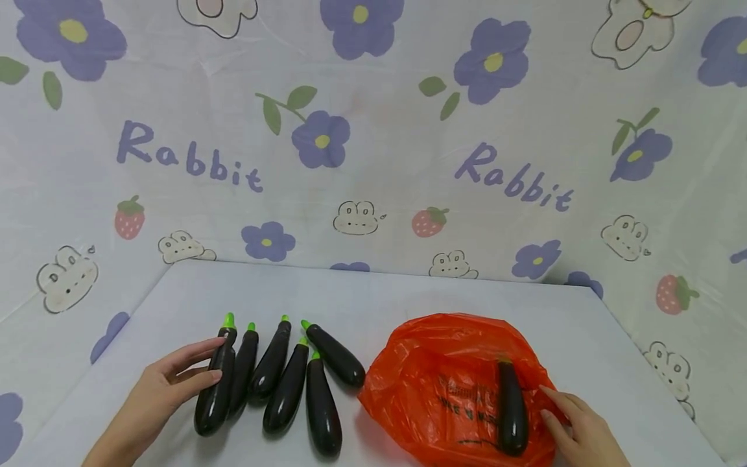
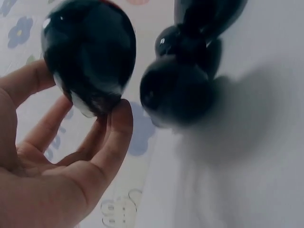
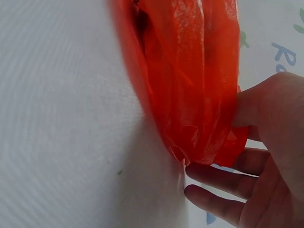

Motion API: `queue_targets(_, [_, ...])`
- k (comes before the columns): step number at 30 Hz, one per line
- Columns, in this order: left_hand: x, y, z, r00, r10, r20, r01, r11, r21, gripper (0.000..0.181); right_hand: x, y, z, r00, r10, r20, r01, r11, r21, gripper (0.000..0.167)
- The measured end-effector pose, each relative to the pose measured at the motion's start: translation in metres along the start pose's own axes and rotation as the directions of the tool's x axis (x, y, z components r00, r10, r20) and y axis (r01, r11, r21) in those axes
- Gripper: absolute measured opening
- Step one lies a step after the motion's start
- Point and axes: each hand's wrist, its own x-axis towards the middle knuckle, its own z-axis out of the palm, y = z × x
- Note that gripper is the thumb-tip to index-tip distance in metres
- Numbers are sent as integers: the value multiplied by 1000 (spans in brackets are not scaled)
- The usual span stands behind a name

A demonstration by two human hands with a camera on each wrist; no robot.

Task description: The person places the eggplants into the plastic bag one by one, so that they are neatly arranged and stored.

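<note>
At the left of the head view my left hand (image 1: 166, 392) grips a dark, glossy eggplant (image 1: 214, 395) with a green stem, thumb on one side and fingers on the other. The left wrist view shows the blunt end of this eggplant (image 2: 90, 52) between the fingertips. Several more eggplants (image 1: 286, 395) lie beside it in a loose row. On the right, a red plastic bag (image 1: 408, 389) is spread with its mouth open. One eggplant (image 1: 512, 415) lies inside. My right hand (image 1: 583, 428) pinches the bag's right edge; the right wrist view shows thumb and fingers around the plastic (image 3: 194, 90).
Everything rests on a white table (image 1: 350, 292). Behind it hangs a pale cloth (image 1: 379, 162) printed with purple flowers, rabbits and strawberries. One eggplant (image 1: 337, 357) lies slanted, its blunt end close to the bag's left edge.
</note>
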Motion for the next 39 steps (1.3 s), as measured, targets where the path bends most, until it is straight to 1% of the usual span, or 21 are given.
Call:
queue_targets(2, [3, 4, 4, 1000, -1, 7, 1, 1000, 2, 61, 0, 0, 0, 1000, -3, -9, 3, 1000, 2, 56])
queue_targets(4, [6, 8, 10, 1000, 9, 18, -9, 1000, 1, 61, 0, 2, 0, 1000, -11, -10, 11, 1000, -3, 56])
queue_targets(6, [7, 11, 17, 999, 31, 32, -31, 1000, -5, 60, -1, 2, 0, 1000, -11, -7, 11, 1000, -4, 56])
queue_targets(9, [8, 17, 29, 997, 48, 60, -47, 999, -22, 58, -2, 3, 0, 1000, -7, 0, 7, 1000, -4, 55])
queue_targets(13, [8, 29, 42, 995, 56, 84, -58, 998, 25, 56, -2, 0, -2, 1000, -5, -12, 5, 1000, -1, 54])
queue_targets(16, [9, 40, 50, 993, 59, 99, -66, 996, 65, 55, 0, -2, -2, 1000, 0, -10, 0, 1000, 5, 55])
queue_targets(19, [10, 50, 57, 990, 67, 125, -75, 995, 63, 54, 2, -4, -2, 1000, 5, -5, -5, 1000, 7, 56])
queue_targets(22, [12, 57, 65, 986, 71, 151, -78, 996, 39, 52, 2, -4, -1, 1000, 8, 1, -8, 1000, 9, 56])
queue_targets(25, [14, 60, 73, 982, 75, 171, -79, 997, 19, 51, 2, -3, -1, 1000, 2, 4, -2, 1000, 6, 56])
queue_targets(30, [15, 64, 85, 979, 89, 183, -87, 996, -18, 51, 2, -2, 0, 1000, 0, 8, 0, 1000, 7, 56])
queue_targets(35, [18, 70, 99, 972, 113, 206, -99, 992, -77, 51, 1, 0, 1, 1000, -1, 5, 1, 1000, -1, 55])
queue_targets(39, [19, 76, 113, 970, 117, 212, -102, 991, -84, 50, 0, 2, 2, 1000, -1, 14, 1, 1000, 9, 55])
